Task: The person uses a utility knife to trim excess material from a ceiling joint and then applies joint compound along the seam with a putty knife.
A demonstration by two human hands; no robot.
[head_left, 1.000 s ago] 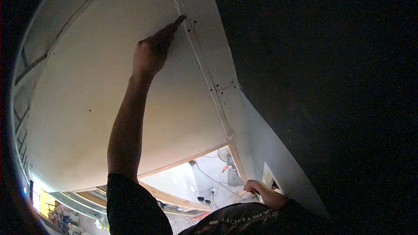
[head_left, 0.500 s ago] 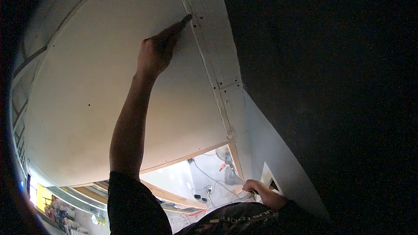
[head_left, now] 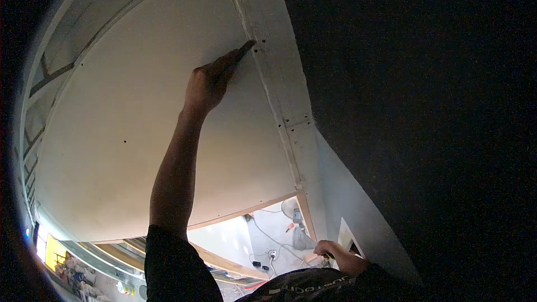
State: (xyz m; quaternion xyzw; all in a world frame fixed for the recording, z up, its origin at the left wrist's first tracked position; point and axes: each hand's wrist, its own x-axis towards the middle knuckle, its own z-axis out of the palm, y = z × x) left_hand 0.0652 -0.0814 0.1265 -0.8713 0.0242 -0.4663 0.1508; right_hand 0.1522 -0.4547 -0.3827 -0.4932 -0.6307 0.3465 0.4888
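The left hand [head_left: 208, 85], fist closed round a slim dark tool [head_left: 244, 50], has barely shifted. Its tip still presses the seam between the pale plasterboard panel [head_left: 140, 112] and the grey screw-holed strip [head_left: 277, 78]. The right hand [head_left: 327, 248] stays low and near, its grip too dim to tell.

We count 2 hands: 1 left hand [head_left: 210, 84] up high and 1 right hand [head_left: 326, 248] down low. There's 1 dark tool [head_left: 245, 50], in the left. We see 1 big pale board [head_left: 128, 134] and 1 upright strip [head_left: 277, 72] next to it. Screw dots [head_left: 262, 38] on the strip: several, too small for an exact no. Below, approx. 1 round fan [head_left: 289, 208].
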